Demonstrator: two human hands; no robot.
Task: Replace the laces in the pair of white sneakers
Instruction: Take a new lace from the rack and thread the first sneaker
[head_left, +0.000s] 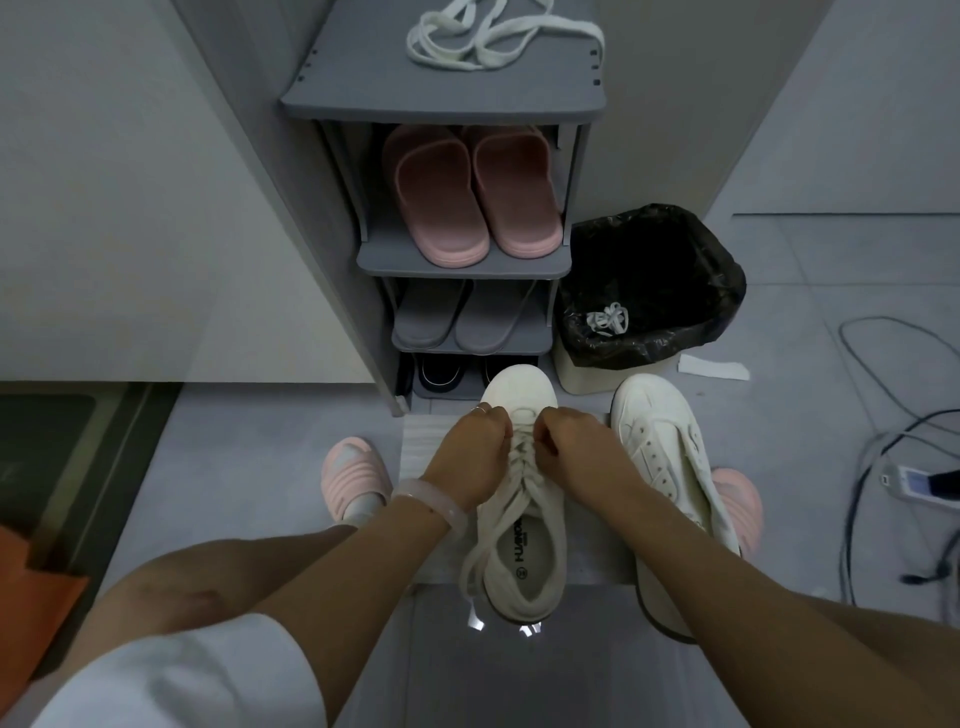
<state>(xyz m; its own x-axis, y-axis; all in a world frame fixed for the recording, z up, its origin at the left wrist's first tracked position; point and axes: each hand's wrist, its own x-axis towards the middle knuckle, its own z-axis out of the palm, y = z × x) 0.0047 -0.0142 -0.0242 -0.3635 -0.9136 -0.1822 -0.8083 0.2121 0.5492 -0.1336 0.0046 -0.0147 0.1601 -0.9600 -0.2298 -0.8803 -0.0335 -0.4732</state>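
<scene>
A white sneaker (524, 551) stands on the floor in the middle, toe pointing away from me, with a white lace (519, 470) threaded through its eyelets and loose ends trailing past the heel. My left hand (470, 447) and my right hand (569, 441) sit on either side of the lacing near the toe, fingers curled and pinching the lace. A second white sneaker (670, 467) lies to the right with empty eyelets. Loose white laces (493, 36) lie on top of the grey shoe rack (447, 104).
The rack holds pink slippers (470, 192), grey slippers (467, 317) and dark shoes at the bottom. A bin with a black bag (654, 291) holds a crumpled white lace. Cables and a power strip (914, 480) lie at right. My feet wear pink slippers (353, 478).
</scene>
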